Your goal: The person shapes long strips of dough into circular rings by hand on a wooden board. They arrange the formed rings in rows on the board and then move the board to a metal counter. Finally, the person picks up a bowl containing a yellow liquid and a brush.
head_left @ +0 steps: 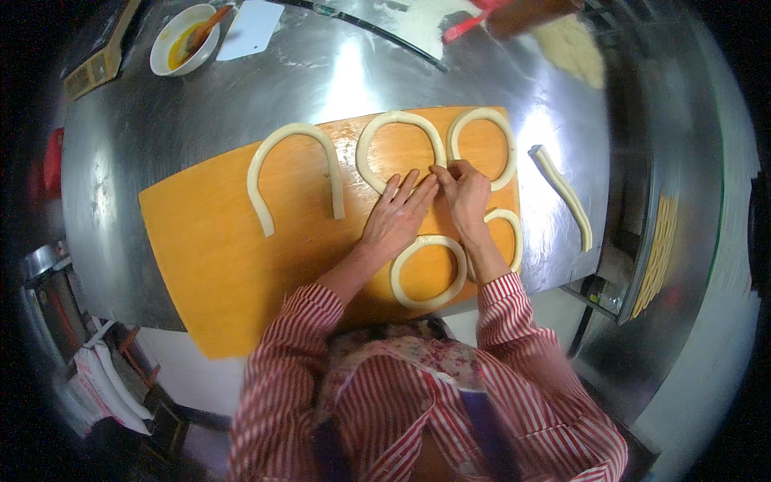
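On the wooden board (209, 241), a large pale dough ring (363, 157) lies in front of me, its lower right part covered by my hands. My left hand (397, 215) rests flat over its lower edge, fingers stretched out. With thumb and fingers pinched together, my right hand (468, 193) grips the ring's right side. Another dough ring (512, 153) sits at the board's far right corner. Nearer me lies a smaller dough ring (399, 281), and beside it a further ring (517, 241) partly hidden by my right wrist. To the left, a dough rope (265, 153) forms an open arch.
A loose dough strip (562, 193) lies on the steel table (104, 193), right of the board. At the back are a white bowl (157, 56) of yellow liquid with a brush, a white scraper (250, 30), a dark rod (377, 32) and a dough mass (572, 52).
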`<state>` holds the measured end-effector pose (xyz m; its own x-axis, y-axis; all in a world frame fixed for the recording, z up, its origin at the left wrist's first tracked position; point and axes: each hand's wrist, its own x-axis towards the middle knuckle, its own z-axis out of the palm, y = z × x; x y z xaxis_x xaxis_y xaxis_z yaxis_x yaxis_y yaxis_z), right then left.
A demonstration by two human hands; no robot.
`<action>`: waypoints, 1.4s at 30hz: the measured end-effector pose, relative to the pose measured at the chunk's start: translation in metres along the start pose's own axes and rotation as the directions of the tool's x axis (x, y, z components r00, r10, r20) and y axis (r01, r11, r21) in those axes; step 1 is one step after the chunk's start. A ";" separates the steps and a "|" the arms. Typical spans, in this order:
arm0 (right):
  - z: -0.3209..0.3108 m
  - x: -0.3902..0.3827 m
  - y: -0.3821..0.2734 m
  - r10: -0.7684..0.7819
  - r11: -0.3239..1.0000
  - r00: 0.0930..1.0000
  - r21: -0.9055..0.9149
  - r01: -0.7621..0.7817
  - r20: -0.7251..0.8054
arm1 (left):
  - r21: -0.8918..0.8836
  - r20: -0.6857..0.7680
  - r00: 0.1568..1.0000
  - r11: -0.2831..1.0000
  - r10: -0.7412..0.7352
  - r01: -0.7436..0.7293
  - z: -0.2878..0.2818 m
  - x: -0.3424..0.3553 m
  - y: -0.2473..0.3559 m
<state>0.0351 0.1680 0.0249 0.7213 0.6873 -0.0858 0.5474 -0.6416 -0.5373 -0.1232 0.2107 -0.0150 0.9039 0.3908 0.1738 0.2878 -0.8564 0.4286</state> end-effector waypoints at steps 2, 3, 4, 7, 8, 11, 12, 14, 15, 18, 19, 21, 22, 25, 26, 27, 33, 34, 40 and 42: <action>0.013 0.002 0.018 0.019 0.995 1.000 0.099 -0.017 -0.020 | 0.038 0.021 1.000 0.999 0.007 -0.008 -0.004 0.001 0.000; 0.011 0.003 0.016 0.026 0.998 1.000 0.061 -0.025 -0.013 | 0.019 -0.001 1.000 1.000 0.019 -0.019 -0.003 0.000 0.001; 0.009 0.002 0.008 0.032 0.999 0.999 0.034 -0.031 -0.003 | 0.010 -0.018 0.999 1.000 0.028 -0.028 -0.003 -0.002 -0.001; 0.008 -0.005 -0.024 -0.009 0.995 0.997 0.094 0.016 -0.077 | -0.165 -0.195 0.980 0.984 0.031 -0.064 -0.022 -0.023 -0.014; 0.014 -0.006 -0.030 -0.038 0.990 0.998 0.137 0.044 -0.049 | -0.270 -0.264 0.964 0.961 -0.012 -0.062 -0.035 -0.040 -0.032; 0.034 -0.023 -0.071 -0.340 0.927 0.940 0.175 0.332 0.019 | -0.299 -0.523 0.713 0.884 -0.468 0.361 -0.048 -0.081 -0.077; 0.045 -0.027 -0.088 -0.414 0.906 0.910 0.107 0.409 0.031 | -0.306 -0.557 0.550 0.770 -0.622 0.560 -0.060 -0.090 -0.088; 0.064 -0.025 -0.117 -0.481 0.875 0.870 0.000 0.484 0.106 | -0.205 -0.539 0.459 0.638 -0.706 0.742 -0.102 -0.094 -0.110; 0.072 -0.022 -0.130 -0.474 0.873 0.865 -0.039 0.486 0.163 | -0.133 -0.542 0.500 0.656 -0.675 0.743 -0.106 -0.100 -0.127; 0.094 -0.009 -0.140 -0.481 0.843 0.840 -0.131 0.522 0.253 | -0.068 -0.471 0.613 0.719 -0.634 0.692 -0.096 -0.103 -0.159; 0.101 -0.004 -0.136 -0.483 0.828 0.834 -0.173 0.534 0.266 | -0.087 -0.434 0.651 0.748 -0.623 0.658 -0.093 -0.100 -0.165; 0.100 -0.001 -0.130 -0.477 0.831 0.838 -0.174 0.528 0.266 | -0.088 -0.488 0.649 0.773 -0.584 0.629 -0.090 -0.098 -0.169; 0.097 -0.001 -0.128 -0.474 0.834 0.840 -0.170 0.525 0.264 | -0.085 -0.513 0.645 0.782 -0.566 0.618 -0.090 -0.098 -0.168; 0.088 -0.004 -0.127 -0.479 0.839 0.844 -0.156 0.521 0.240 | -0.083 -0.447 0.667 0.771 -0.595 0.632 -0.094 -0.097 -0.165; 0.082 -0.008 -0.128 -0.483 0.847 0.848 -0.131 0.516 0.217 | -0.145 -0.446 0.649 0.766 -0.616 0.627 -0.097 -0.098 -0.164; 0.076 -0.012 -0.130 -0.485 0.854 0.853 -0.107 0.510 0.194 | -0.207 -0.442 0.632 0.758 -0.637 0.619 -0.105 -0.098 -0.159; 0.042 -0.041 -0.110 -0.758 0.568 0.424 0.182 0.803 0.495 | 0.100 -0.074 0.994 0.991 -0.086 0.094 -0.128 -0.165 -0.177; 0.047 -0.041 -0.106 -0.761 0.535 0.375 0.185 0.824 0.529 | 0.194 0.040 0.997 0.979 0.059 -0.066 -0.128 -0.167 -0.178; 0.042 -0.036 -0.111 -0.715 0.592 0.386 0.211 0.778 0.583 | -0.087 0.033 0.999 0.996 0.020 -0.017 -0.129 -0.138 -0.166; 0.048 -0.039 -0.107 -0.699 0.592 0.396 0.172 0.787 0.596 | -0.030 0.042 0.999 0.999 0.028 -0.027 -0.111 -0.130 -0.150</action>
<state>-0.0717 0.2263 0.0457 -0.3501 0.9233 -0.1583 0.8189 0.2196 -0.5303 -0.3187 0.3262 -0.0033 0.9241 0.3523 0.1482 0.2540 -0.8559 0.4505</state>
